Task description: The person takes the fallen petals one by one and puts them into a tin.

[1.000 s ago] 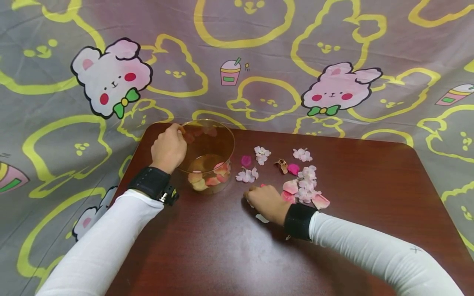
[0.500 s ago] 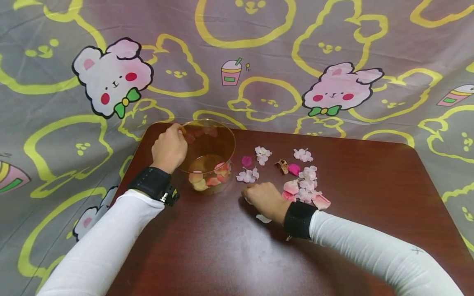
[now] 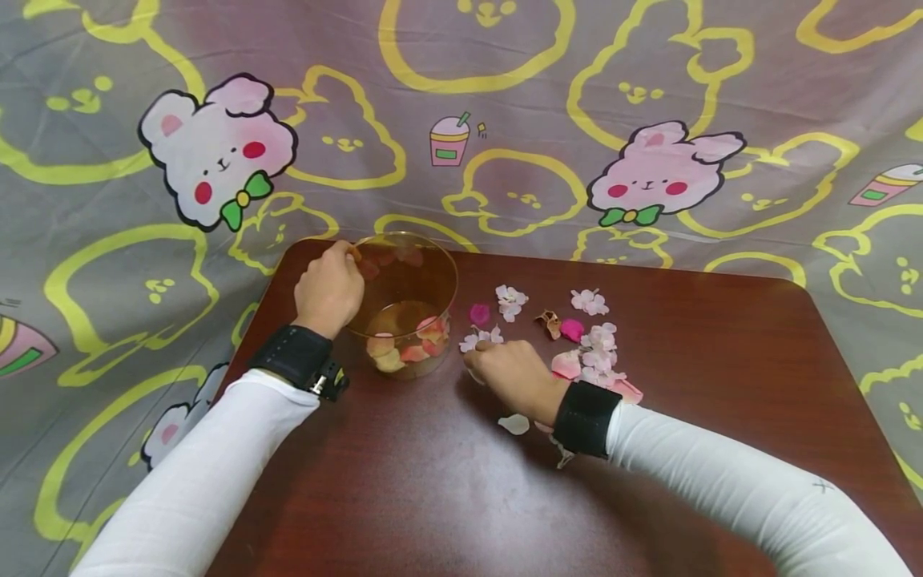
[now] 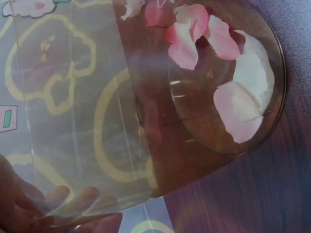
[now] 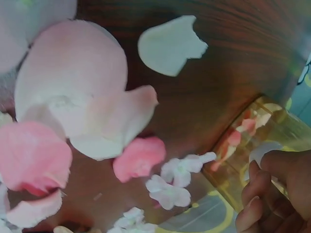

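Observation:
A clear round bowl (image 3: 414,280) stands at the table's back left with pink and cream petals (image 3: 404,346) on its bottom. My left hand (image 3: 339,268) grips its rim on the left; its fingers (image 4: 58,201) show through the wall of the bowl (image 4: 146,121). My right hand (image 3: 477,354) hovers just right of the bowl with its fingers curled. In the right wrist view its fingertips (image 5: 257,191) pinch a small pale petal (image 5: 261,153) near the bowl (image 5: 243,145).
Loose petals and small white blossoms (image 3: 594,353) lie scattered right of the bowl on the dark wood table (image 3: 721,361). One white petal (image 3: 513,423) lies by my right wrist. A cartoon-print cloth (image 3: 505,120) covers the surroundings.
My right hand has lifted from the table and moved up and left toward the bowl, uncovering the white petal by the wrist. The left hand and bowl have stayed still.

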`<state>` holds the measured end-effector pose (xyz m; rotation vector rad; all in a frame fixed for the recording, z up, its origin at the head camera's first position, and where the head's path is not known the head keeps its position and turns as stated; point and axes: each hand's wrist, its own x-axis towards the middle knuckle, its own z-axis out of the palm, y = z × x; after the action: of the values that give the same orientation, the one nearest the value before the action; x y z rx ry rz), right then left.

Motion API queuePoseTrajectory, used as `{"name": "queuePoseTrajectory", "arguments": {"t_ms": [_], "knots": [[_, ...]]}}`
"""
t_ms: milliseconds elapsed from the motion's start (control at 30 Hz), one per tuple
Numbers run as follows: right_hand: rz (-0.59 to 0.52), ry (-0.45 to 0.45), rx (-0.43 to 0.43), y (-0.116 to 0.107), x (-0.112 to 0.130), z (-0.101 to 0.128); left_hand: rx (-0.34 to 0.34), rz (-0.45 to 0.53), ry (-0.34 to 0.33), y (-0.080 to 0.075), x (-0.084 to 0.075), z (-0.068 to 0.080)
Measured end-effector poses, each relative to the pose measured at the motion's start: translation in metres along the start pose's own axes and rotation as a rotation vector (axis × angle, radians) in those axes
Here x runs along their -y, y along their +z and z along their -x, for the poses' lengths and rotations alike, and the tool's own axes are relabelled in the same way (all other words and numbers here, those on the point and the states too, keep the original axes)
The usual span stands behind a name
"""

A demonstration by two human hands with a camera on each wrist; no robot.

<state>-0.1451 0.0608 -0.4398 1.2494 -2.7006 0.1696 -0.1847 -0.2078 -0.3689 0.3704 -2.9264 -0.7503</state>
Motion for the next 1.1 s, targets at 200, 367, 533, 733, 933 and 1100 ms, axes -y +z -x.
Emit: {"name": "queuePoseTrajectory", "arguments": {"t_ms": [200,367,533,733,933,1100], "knots": [[0.013,-0.015,-0.033,-0.008,0.0,-0.004,-0.001,0.0,0.002,0.0,0.001,0.001],[-0.002,-0.024,-0.048,-0.013,0.002,-0.008,0.0,-0.002,-0.002,0.0,0.004,0.003],[-0.005,-0.025,-0.06,-0.02,0.004,-0.012,-0.005,-0.004,-0.003,0.0,0.005,0.002],[0.004,-0.026,-0.064,-0.03,0.004,-0.017,-0.01,-0.003,-0.004,0.0,0.005,0.0],[0.001,-0.023,-0.088,-0.037,0.005,-0.019,-0.007,-0.001,-0.004,-0.001,0.003,0.001],[0.0,-0.029,-0.112,-0.043,0.004,-0.019,-0.004,0.006,0.001,-0.001,0.0,0.001]]}}
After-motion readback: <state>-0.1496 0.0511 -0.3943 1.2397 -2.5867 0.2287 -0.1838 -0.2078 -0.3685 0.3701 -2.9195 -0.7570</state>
